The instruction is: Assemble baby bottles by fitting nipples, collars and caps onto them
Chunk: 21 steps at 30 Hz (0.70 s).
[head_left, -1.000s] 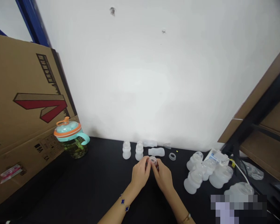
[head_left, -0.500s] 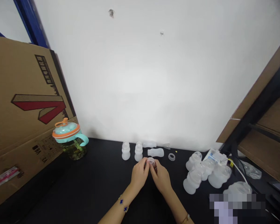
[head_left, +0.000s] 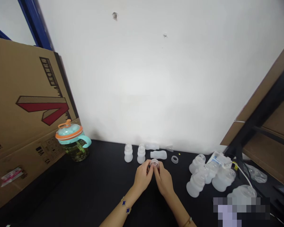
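Seen from the fingertips, with the wall [head_left: 142, 78] at 12 o'clock, the left hand [head_left: 141, 177] and right hand [head_left: 164, 182] are nearly closed, fingers curled and thumbs close together, on a small clear round piece [head_left: 154, 162] held above the black tabletop [head_left: 104, 186]; its lower part is hidden, so I cannot tell what joins it. The grip looks fine and the plastic smooth, so uneven thumb pressure could tip the piece or pop it loose. A slip forward could knock the nearer of 2 upright bottles [head_left: 141, 154] at 10 o'clock, just beyond the left fingers, or nudge the lying bottle [head_left: 158, 154] near 12. The loose ring [head_left: 174, 159] at 2 might slide if the right knuckles swing outward. The tabletop's far edge runs along the wall, limiting forward reach; at 3, the bottle cluster [head_left: 195, 184] bounds the right side. The widest sideways room lies toward 9, up to the lidded jug [head_left: 75, 151] and cardboard box [head_left: 38, 126].
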Each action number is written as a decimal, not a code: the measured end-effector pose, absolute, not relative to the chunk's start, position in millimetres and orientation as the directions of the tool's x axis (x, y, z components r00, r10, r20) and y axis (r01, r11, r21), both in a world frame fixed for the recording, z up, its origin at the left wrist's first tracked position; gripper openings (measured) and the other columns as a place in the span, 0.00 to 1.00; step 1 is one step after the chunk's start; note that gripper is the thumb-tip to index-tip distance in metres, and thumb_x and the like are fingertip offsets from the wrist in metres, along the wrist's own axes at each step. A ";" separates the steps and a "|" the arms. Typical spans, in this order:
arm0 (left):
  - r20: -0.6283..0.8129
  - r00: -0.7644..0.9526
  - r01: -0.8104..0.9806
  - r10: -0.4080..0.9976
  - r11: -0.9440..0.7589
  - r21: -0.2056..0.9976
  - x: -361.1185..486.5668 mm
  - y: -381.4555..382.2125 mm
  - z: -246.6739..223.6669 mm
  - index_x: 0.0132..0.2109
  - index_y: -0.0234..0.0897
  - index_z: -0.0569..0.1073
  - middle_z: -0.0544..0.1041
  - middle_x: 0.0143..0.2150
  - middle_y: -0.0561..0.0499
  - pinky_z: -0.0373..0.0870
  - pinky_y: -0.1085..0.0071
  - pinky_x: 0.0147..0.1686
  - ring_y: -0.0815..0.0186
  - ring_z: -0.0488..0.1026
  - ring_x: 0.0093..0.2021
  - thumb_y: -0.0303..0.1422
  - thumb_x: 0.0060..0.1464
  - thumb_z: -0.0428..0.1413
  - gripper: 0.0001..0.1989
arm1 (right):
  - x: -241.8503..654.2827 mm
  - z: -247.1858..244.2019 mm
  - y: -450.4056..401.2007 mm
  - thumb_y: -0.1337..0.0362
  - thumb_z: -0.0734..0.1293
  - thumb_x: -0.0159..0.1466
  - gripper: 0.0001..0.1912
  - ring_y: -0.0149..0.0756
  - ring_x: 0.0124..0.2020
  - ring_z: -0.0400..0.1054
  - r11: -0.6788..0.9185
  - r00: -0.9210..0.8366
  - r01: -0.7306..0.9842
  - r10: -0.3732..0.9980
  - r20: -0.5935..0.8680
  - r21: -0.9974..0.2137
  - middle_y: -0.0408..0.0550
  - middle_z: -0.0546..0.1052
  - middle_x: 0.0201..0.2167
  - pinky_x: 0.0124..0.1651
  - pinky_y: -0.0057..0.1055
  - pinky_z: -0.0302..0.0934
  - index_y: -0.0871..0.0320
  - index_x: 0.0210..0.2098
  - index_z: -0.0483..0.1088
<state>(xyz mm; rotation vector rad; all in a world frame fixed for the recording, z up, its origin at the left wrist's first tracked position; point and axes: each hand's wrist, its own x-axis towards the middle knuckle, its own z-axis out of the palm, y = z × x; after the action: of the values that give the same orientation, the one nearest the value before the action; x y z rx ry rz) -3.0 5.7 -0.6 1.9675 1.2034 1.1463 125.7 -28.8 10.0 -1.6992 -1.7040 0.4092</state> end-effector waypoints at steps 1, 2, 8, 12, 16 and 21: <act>0.378 0.232 0.419 0.896 -0.443 0.792 -2.7 5.8 -1.5 0.41 0.39 0.73 0.78 0.34 0.49 0.66 0.72 0.32 0.64 0.74 0.31 0.38 0.65 0.46 0.14 | 125.8 10.5 -28.6 0.53 0.51 0.73 0.17 0.39 0.34 0.76 0.092 0.092 0.751 0.966 0.242 -0.654 0.46 0.80 0.32 0.33 0.27 0.55 0.53 0.46 0.66; 0.381 0.232 0.418 0.895 -0.446 0.791 -2.4 5.9 -2.4 0.41 0.39 0.73 0.78 0.34 0.49 0.66 0.72 0.33 0.64 0.74 0.31 0.38 0.65 0.46 0.13 | 125.8 11.0 -28.4 0.53 0.50 0.73 0.17 0.40 0.34 0.76 0.087 0.094 0.753 0.967 0.237 -0.652 0.46 0.80 0.32 0.33 0.27 0.55 0.53 0.46 0.66; 0.390 0.226 0.430 0.893 -0.451 0.782 -0.8 7.1 -5.7 0.40 0.39 0.73 0.78 0.33 0.50 0.65 0.73 0.32 0.64 0.74 0.31 0.37 0.65 0.46 0.12 | 126.0 9.8 -27.5 0.54 0.50 0.73 0.17 0.40 0.34 0.76 0.058 0.101 0.762 0.973 0.207 -0.645 0.47 0.79 0.33 0.34 0.27 0.56 0.54 0.45 0.65; 0.396 0.224 0.445 0.891 -0.455 0.772 0.1 7.3 -6.0 0.40 0.39 0.72 0.78 0.32 0.50 0.64 0.72 0.32 0.64 0.74 0.30 0.37 0.65 0.45 0.13 | 126.5 9.3 -27.8 0.54 0.50 0.73 0.17 0.40 0.34 0.76 0.062 0.098 0.770 0.972 0.213 -0.635 0.47 0.79 0.33 0.33 0.27 0.55 0.54 0.45 0.65; 0.398 0.219 0.448 0.891 -0.455 0.770 0.7 6.5 -6.2 0.39 0.39 0.72 0.78 0.31 0.51 0.63 0.72 0.31 0.64 0.73 0.29 0.37 0.65 0.45 0.13 | 127.0 10.2 -27.3 0.55 0.50 0.72 0.17 0.40 0.33 0.75 0.051 0.102 0.777 0.973 0.206 -0.627 0.47 0.79 0.33 0.33 0.27 0.54 0.54 0.46 0.65; 0.410 0.226 0.440 0.884 -0.468 0.767 1.1 4.9 -5.7 0.40 0.39 0.72 0.78 0.32 0.51 0.65 0.71 0.33 0.64 0.74 0.30 0.37 0.66 0.45 0.13 | 128.1 8.5 -26.5 0.53 0.52 0.71 0.16 0.40 0.32 0.75 0.086 0.107 0.730 0.965 0.238 -0.678 0.45 0.79 0.31 0.33 0.28 0.56 0.53 0.43 0.66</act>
<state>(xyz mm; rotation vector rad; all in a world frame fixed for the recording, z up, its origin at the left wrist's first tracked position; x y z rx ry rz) 1.1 4.9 -5.7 2.0067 1.2138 1.1732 128.1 -26.5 8.5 -1.6945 -1.6736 0.4312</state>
